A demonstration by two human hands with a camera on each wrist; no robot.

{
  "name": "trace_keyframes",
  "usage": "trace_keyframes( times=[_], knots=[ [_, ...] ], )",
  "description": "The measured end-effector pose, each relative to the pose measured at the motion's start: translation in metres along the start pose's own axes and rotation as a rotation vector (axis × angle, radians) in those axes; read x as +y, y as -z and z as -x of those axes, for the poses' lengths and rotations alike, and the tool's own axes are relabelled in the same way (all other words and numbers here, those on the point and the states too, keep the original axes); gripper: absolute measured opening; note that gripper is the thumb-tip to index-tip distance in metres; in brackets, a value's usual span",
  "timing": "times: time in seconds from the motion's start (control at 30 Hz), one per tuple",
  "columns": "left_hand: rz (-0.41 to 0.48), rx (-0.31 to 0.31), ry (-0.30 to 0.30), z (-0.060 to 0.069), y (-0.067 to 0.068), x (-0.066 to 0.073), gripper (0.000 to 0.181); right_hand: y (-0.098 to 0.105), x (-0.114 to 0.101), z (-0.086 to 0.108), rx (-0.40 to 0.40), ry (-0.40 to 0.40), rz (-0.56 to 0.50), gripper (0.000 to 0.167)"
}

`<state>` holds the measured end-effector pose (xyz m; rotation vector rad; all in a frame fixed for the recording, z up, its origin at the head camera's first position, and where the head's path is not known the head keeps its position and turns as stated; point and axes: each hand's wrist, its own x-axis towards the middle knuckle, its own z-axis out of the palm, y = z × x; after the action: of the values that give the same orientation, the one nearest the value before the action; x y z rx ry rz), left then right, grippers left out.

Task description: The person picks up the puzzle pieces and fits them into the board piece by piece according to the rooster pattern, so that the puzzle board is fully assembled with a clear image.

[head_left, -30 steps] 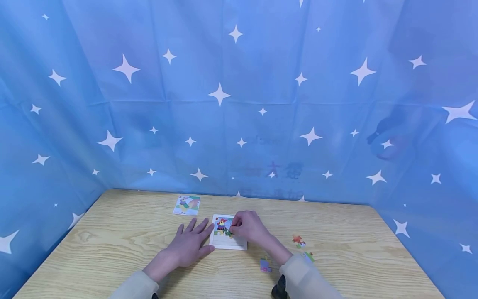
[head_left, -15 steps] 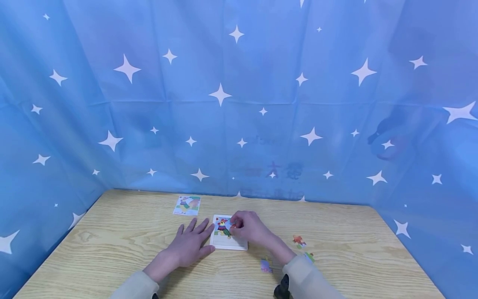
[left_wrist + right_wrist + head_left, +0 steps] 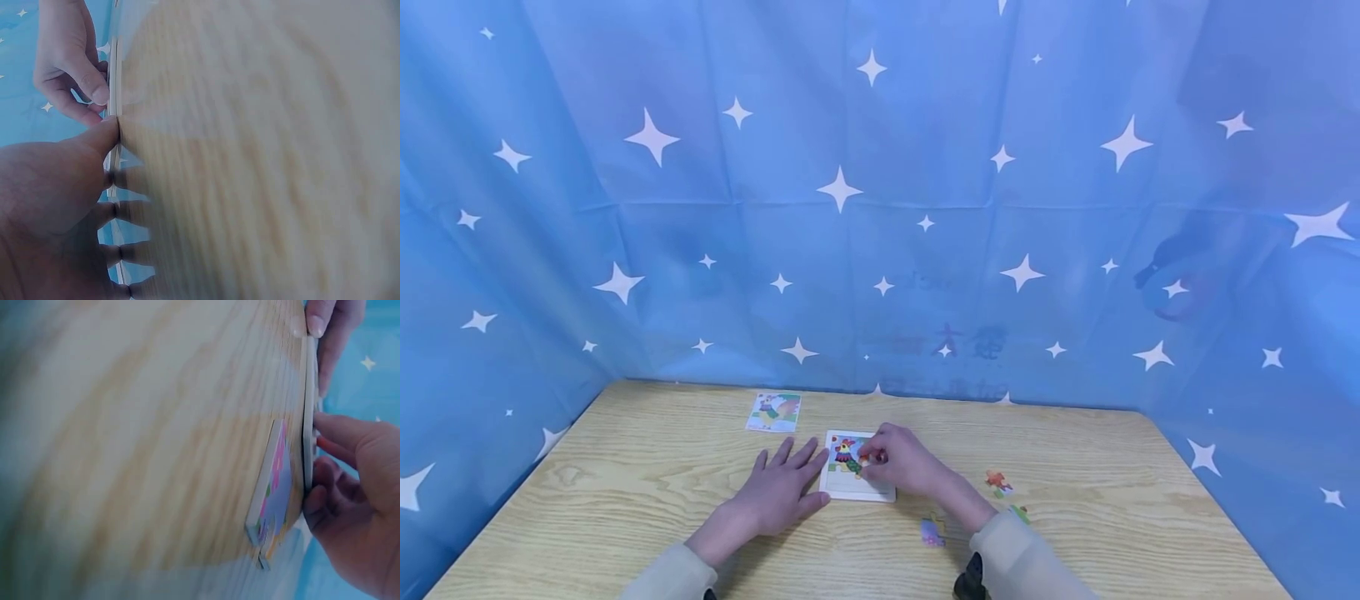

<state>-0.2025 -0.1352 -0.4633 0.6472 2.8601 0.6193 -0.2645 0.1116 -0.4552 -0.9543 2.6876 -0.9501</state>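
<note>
A white-framed jigsaw board lies on the table, partly filled with a rooster's head and neck. My left hand rests flat with fingers spread, its index finger and thumb touching the board's left edge. Over the right part of the board, my right hand pinches a jigsaw piece; an orange-red bit of this jigsaw piece shows between the fingers in the right wrist view. The fingers hide most of it, and I cannot tell whether it lies in the board.
Loose jigsaw pieces lie to the right: a purple piece close to the right forearm, an orange piece farther off, and a green piece partly behind the sleeve. A rooster picture card lies at the back left. A blue star-patterned curtain hangs behind the table.
The right hand has shifted slightly over the board and its fingers have turned a little, with the reddish piece showing more between them. The left hand has stayed in place.
</note>
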Motion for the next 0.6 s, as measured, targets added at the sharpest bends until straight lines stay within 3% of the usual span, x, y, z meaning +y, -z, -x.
trace_keyframes(
  times=[0.23,0.5,0.6],
  knots=[
    [0.009,0.004,-0.004,-0.002,-0.003,-0.004,0.067,0.013,0.005,0.008,-0.004,0.032,-0.007,0.025],
    [0.022,0.002,-0.031,0.000,-0.001,-0.004,0.068,0.057,0.029,0.035,0.134,-0.029,-0.068,0.026],
    [0.020,-0.002,-0.031,0.001,0.001,-0.002,0.068,0.071,0.041,0.051,0.132,-0.075,-0.057,0.026]
  ],
)
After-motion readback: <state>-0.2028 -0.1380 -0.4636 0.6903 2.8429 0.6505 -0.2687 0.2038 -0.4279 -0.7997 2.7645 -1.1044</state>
